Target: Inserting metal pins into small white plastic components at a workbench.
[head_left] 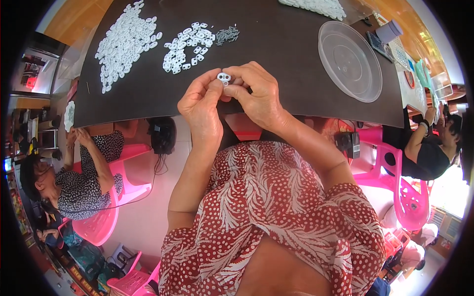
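A small white plastic piece with two dark round holes [224, 77] is pinched between the fingertips of both hands over the near edge of the dark table [276, 54]. My left hand [201, 104] grips it from the left with thumb and fingers. From the right, my right hand [257, 91] closes on it too. A second small white bit shows just below it, between the thumbs; its shape is partly hidden. Beyond the hands lie a loose heap of white two-holed pieces [185, 45] and a little pile of dark grey pins [227, 35].
A larger heap of white oval pieces [123, 47] spreads at the left. On the right rests a clear round plastic lid [350, 61]; more white pieces [316, 7] lie at the far edge. People sit on pink chairs [98, 224] at both sides.
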